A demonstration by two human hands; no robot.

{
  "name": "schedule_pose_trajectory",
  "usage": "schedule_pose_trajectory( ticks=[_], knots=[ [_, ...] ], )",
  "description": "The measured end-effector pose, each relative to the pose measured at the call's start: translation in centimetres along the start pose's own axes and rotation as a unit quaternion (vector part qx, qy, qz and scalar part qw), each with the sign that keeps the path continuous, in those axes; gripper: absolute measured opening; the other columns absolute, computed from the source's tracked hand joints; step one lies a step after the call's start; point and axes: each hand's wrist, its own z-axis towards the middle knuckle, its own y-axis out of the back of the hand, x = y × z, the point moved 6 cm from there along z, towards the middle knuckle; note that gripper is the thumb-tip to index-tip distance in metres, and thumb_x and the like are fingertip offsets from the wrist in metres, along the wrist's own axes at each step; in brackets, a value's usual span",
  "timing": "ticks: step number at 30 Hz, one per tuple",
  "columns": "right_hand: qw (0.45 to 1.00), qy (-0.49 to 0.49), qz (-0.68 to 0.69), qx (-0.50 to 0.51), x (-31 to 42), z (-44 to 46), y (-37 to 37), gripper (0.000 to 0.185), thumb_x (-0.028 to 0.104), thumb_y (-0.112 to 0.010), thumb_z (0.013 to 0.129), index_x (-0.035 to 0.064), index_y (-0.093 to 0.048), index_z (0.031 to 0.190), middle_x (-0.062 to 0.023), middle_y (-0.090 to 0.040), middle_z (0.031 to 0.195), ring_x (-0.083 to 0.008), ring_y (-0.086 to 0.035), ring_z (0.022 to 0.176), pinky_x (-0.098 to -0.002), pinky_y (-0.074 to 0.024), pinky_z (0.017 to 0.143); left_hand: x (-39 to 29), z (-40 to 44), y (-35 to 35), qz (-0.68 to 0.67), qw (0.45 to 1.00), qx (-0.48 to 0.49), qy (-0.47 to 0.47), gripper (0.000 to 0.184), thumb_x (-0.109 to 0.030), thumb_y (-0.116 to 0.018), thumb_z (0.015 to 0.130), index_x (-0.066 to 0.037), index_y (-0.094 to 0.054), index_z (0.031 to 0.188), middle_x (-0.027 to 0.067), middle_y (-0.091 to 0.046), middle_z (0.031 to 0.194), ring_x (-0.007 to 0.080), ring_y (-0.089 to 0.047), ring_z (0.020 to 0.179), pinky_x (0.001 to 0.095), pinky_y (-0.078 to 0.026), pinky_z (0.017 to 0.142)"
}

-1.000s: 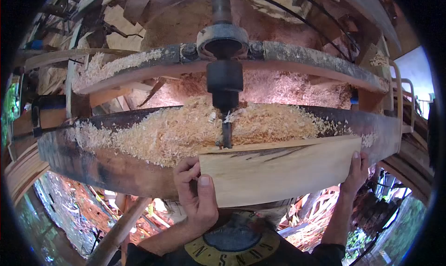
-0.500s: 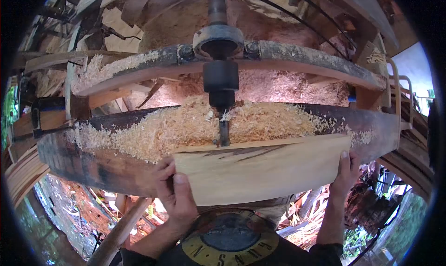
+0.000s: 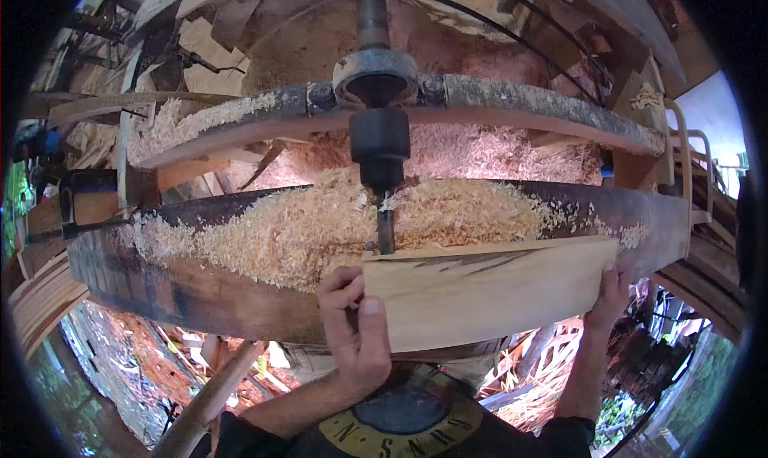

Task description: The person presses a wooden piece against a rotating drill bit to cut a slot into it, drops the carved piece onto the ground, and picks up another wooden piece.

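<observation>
A pale wooden board point(image 3: 488, 294) with dark streaks near its upper edge is held between my two hands. My left hand point(image 3: 356, 322) grips its left end, thumb on the near face. The right end is in my right hand point(image 3: 610, 294), whose fingers are partly hidden by the board. A drill bit point(image 3: 386, 232) in a dark chuck point(image 3: 380, 142) points down at the board's far edge, near the left end. Whether the tip is inside the wood is hidden.
Wood shavings point(image 3: 296, 230) are heaped on the worktable point(image 3: 192, 294) behind the board. A beam dusted with shavings point(image 3: 528, 106) crosses behind the chuck. A round pole point(image 3: 208, 398) slants at the lower left.
The board and both hands first moved left, then back to the right, with the left end now close to the drill bit. My grip at both ends has stayed.
</observation>
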Motion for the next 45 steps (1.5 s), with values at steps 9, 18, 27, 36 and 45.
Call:
schedule_pose_trajectory(
  ticks=[9,18,27,36,45],
  knots=[
    [0.995,0.055,-0.064,0.046,1.9,-3.7,-3.3,0.024,0.024,-0.062,0.102,0.0002,-0.063,0.105,-0.0048,-0.063,0.094,-0.0111,-0.054,0.084,-0.0284,-0.0454,0.077,1.6,0.0,6.4,0.001,0.999,-0.048,0.022,0.03,-0.012,-0.048,0.106,0.001,-0.045,0.133,0.0216,-0.043,0.143,0.026,-0.046,0.128,0.0418,-0.035,0.111],
    [0.996,0.063,-0.038,0.058,4.9,-5.8,-6.4,0.024,0.024,-0.064,0.101,0.0008,-0.062,0.107,-0.0042,-0.063,0.095,-0.0106,-0.054,0.086,-0.0288,-0.0457,0.078,1.7,1.0,9.3,0.028,0.997,-0.065,0.031,0.03,-0.012,-0.047,0.106,0.001,-0.043,0.132,0.0205,-0.043,0.14,0.0233,-0.046,0.125,0.0405,-0.036,0.109],
    [0.999,0.011,0.05,-0.016,-0.3,-0.7,0.7,0.023,0.023,-0.065,0.1,0.0007,-0.063,0.107,-0.0048,-0.064,0.096,-0.0125,-0.056,0.085,-0.0274,-0.0469,0.075,0.6,0.1,0.9,0.009,1.0,0.012,0.013,0.029,-0.01,-0.044,0.106,-0.002,-0.044,0.133,0.0192,-0.041,0.142,0.0232,-0.045,0.126,0.0397,-0.034,0.11],
    [0.998,0.05,-0.048,0.007,2.2,-3.5,-2.7,0.021,0.022,-0.065,0.1,0.0012,-0.065,0.103,-0.0036,-0.062,0.094,-0.0124,-0.054,0.086,-0.0286,-0.0457,0.079,1.2,0.8,5.0,0.024,0.999,-0.026,0.024,0.031,-0.016,-0.046,0.107,0.001,-0.046,0.132,0.0196,-0.046,0.14,0.0246,-0.046,0.128,0.0414,-0.034,0.111],
    [0.997,0.056,-0.032,0.053,3.5,-7.1,-6.5,0.019,0.02,-0.064,0.101,0.0016,-0.064,0.108,-0.0025,-0.063,0.096,-0.0097,-0.054,0.086,-0.0273,-0.0446,0.08,1.4,1.5,10.2,0.022,0.999,-0.034,0.015,0.029,-0.013,-0.046,0.106,0.001,-0.043,0.132,0.0206,-0.043,0.141,0.0247,-0.045,0.128,0.0406,-0.034,0.111]
  ],
)
